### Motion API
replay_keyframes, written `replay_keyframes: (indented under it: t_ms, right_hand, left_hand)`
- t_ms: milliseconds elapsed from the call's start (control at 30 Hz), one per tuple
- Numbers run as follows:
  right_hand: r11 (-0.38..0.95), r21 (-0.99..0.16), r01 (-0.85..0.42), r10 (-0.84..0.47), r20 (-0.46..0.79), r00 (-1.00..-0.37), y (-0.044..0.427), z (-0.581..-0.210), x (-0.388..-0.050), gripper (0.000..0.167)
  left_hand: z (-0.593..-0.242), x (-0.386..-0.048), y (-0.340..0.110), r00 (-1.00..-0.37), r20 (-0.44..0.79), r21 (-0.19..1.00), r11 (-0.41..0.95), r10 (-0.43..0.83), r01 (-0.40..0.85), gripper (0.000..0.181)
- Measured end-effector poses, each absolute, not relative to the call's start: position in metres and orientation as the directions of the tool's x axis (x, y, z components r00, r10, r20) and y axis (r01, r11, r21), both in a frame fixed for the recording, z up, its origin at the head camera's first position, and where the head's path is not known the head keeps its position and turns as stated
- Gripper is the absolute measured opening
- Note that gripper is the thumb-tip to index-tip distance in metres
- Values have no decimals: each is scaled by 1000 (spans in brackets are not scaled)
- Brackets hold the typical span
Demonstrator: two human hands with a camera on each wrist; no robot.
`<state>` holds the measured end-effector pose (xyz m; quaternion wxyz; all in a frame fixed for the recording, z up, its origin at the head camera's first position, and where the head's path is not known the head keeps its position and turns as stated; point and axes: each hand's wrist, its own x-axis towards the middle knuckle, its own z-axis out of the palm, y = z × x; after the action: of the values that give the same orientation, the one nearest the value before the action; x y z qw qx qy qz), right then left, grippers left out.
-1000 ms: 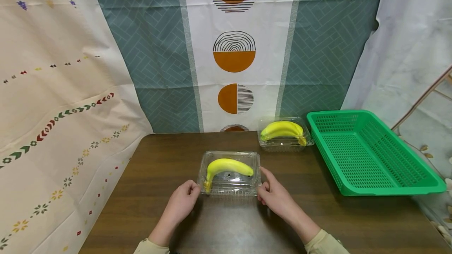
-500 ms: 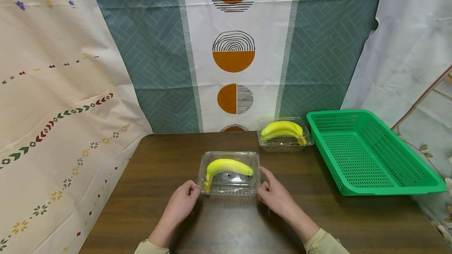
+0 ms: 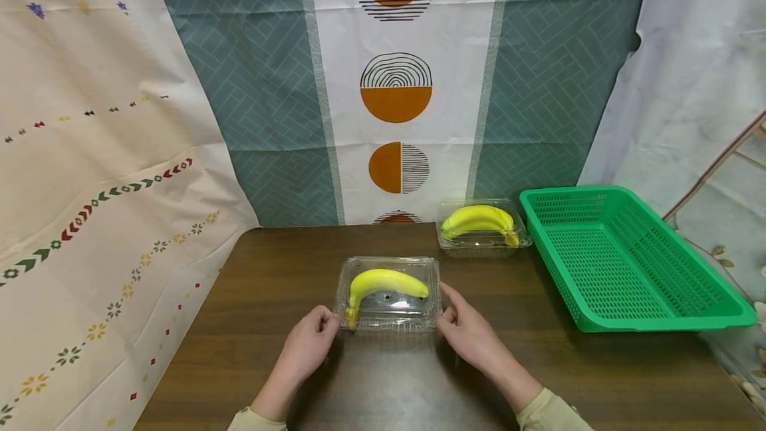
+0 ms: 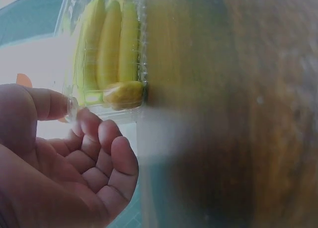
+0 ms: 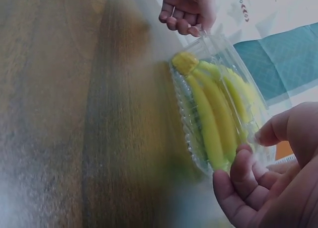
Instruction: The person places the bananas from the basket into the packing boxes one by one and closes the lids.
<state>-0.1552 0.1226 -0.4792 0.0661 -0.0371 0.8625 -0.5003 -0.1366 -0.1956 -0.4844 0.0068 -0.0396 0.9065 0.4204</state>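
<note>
A clear plastic clamshell box [image 3: 395,324] sits on the table in the middle of the head view. Through its lid shows a bunch of bananas [image 3: 387,279]; the wrist views reveal several fingers of fruit joined at a brownish stem end [image 5: 186,63]. At the box's near left corner, my left hand [image 3: 309,339] pinches the rim between thumb and curled forefinger. My right hand [image 3: 471,338] grips the right edge, thumb against the near corner, with the forefinger stretched along that side in the head view. The lid lies down over the fruit; whether it is latched I cannot tell.
Behind and to the right stands a second clear box [image 3: 477,245] holding yellow bananas [image 3: 479,219]. Beside it, a green plastic basket [image 3: 670,326] takes up the table's right side. A patterned cloth [image 3: 395,105] hangs along the back of the brown table [image 3: 287,251].
</note>
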Motion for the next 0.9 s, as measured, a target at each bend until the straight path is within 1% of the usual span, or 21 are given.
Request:
replay_keyframes:
  t_ms: [133, 200, 400, 500, 600, 700, 800, 867, 900]
  right_hand:
    - [592, -806, -29, -107, -44, -993, 124, -478, -154, 65]
    - [630, -775, -45, -97, -22, -995, 124, -477, -152, 63]
    - [718, -686, -120, -104, 65, -992, 124, -472, -143, 63]
    - [755, -629, -187, -133, 132, -982, 125, -472, -139, 63]
    - [775, -564, -284, -182, 231, -956, 126, -473, -134, 64]
    - [787, -489, -375, -237, 323, -916, 127, -480, -131, 69]
    - [788, -453, -416, -277, 343, -898, 127, -481, -126, 76]
    - [793, -431, -430, -303, 333, -893, 126, -482, -123, 80]
    - [791, -441, -424, -311, 307, -899, 124, -476, -120, 81]
  left_hand:
    - [-483, -135, -196, -998, 4, 731, 681, -64, -41, 14]
    - [-482, -134, -195, -997, 37, 712, 702, -65, -19, 14]
    - [-477, -130, -191, -993, 105, 686, 727, -54, 33, 42]
    - [-476, -128, -188, -989, 144, 660, 748, -34, 70, 49]
    - [-474, -125, -183, -983, 182, 626, 770, 9, 122, 55]
    - [-473, -122, -180, -975, 210, 593, 785, 66, 181, 63]
    - [-473, -119, -177, -972, 212, 557, 804, 103, 207, 70]
    - [-473, -116, -176, -971, 209, 533, 818, 117, 213, 74]
    - [-473, -115, -175, -970, 210, 522, 825, 123, 218, 75]
